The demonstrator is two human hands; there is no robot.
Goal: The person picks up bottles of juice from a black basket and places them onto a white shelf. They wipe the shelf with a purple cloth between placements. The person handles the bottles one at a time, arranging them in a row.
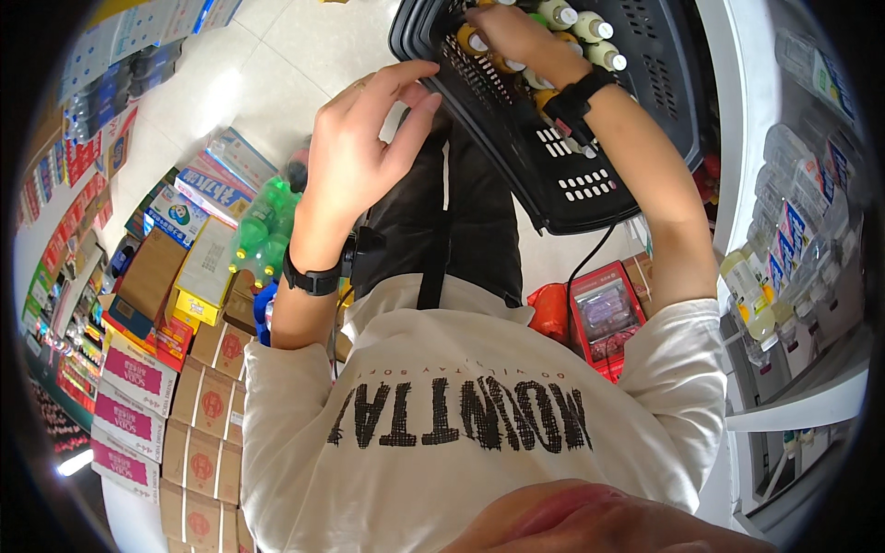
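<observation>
A black plastic shopping basket with slotted walls stands at the top of the head view. Inside are several bottles with white caps, some pale yellow-green and some orange. My right hand reaches into the basket from the right, its fingers curled at an orange bottle; their tips are partly hidden. My left hand is beside the basket's left rim, thumb and fingers apart, holding nothing. Its index fingertip is at or very near the rim; contact is unclear. Both wrists wear black straps.
On the left are stacked cartons, boxed goods and green bottles. White shelving with clear bottles runs along the right. Near my right side, a red box sits low, with a black cable hanging beside it.
</observation>
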